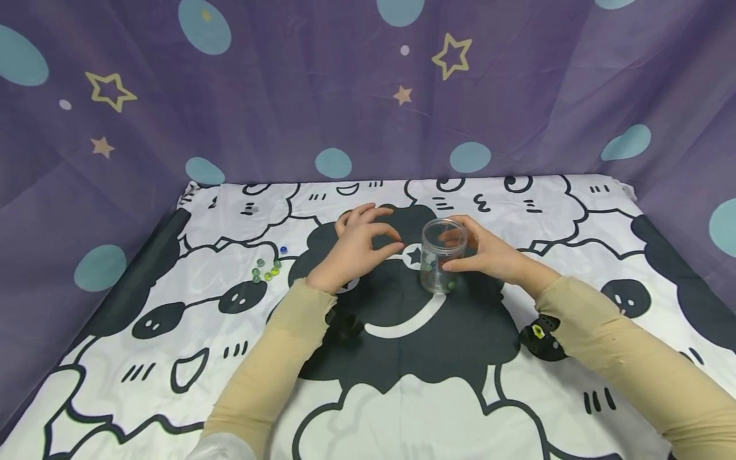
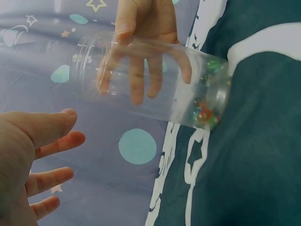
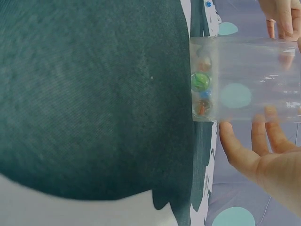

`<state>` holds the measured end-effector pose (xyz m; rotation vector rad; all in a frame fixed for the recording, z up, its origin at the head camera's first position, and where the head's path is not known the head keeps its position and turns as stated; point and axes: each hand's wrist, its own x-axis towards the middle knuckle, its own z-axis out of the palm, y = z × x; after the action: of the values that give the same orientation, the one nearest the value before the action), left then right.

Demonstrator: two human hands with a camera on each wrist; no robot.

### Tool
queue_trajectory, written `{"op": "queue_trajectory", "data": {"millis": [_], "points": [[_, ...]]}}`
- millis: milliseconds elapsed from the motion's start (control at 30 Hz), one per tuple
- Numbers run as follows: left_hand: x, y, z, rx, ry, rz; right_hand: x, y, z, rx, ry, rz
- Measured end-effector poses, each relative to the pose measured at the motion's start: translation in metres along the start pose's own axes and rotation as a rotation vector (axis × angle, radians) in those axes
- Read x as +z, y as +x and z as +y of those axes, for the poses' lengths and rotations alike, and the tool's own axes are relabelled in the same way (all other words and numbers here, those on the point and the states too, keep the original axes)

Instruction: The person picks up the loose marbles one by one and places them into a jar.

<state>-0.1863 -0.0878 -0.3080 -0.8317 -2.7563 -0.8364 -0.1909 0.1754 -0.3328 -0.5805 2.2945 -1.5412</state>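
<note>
A clear, wide-mouthed plastic jar [image 1: 434, 248] stands upright on the printed cloth, with several glass marbles [image 2: 204, 114] at its bottom. One of them is a green marble [image 3: 201, 81]. My right hand [image 1: 485, 254] holds the jar from the right, thumb on the near side and fingers round the far side. To the left of the jar, apart from it, my left hand [image 1: 356, 251] hovers with loosely bent fingers and nothing visible in it. Several loose green and yellow marbles [image 1: 275, 271] lie on the cloth farther left, with a blue marble [image 1: 283, 250] just beyond them.
A white cloth [image 1: 402, 415] with black cartoon faces covers the table. Behind it hangs a purple curtain [image 1: 276, 115] with stars and dots, which also rises at both sides. Black wrist devices [image 1: 543, 338] sit at both sleeves.
</note>
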Motion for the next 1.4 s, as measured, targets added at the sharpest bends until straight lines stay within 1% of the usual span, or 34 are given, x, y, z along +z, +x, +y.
{"op": "queue_trajectory", "data": {"millis": [267,633,833,1067,1400], "points": [[0.002,-0.007,-0.011,-0.013,-0.003,-0.004,-0.001,-0.001,0.001,-0.003,0.004,0.006],[-0.001,-0.017,-0.02,-0.025,-0.037,-0.012,-0.002,0.002,0.001,-0.021,0.027,-0.002],[-0.004,-0.025,-0.029,-0.051,-0.013,-0.015,-0.001,0.003,0.0,-0.029,0.012,-0.005],[-0.009,-0.032,-0.034,-0.065,0.022,-0.007,0.0,0.002,-0.002,-0.048,0.01,-0.006],[-0.02,-0.041,-0.041,-0.073,0.031,0.003,0.0,0.0,0.0,-0.056,0.004,0.001]]}}
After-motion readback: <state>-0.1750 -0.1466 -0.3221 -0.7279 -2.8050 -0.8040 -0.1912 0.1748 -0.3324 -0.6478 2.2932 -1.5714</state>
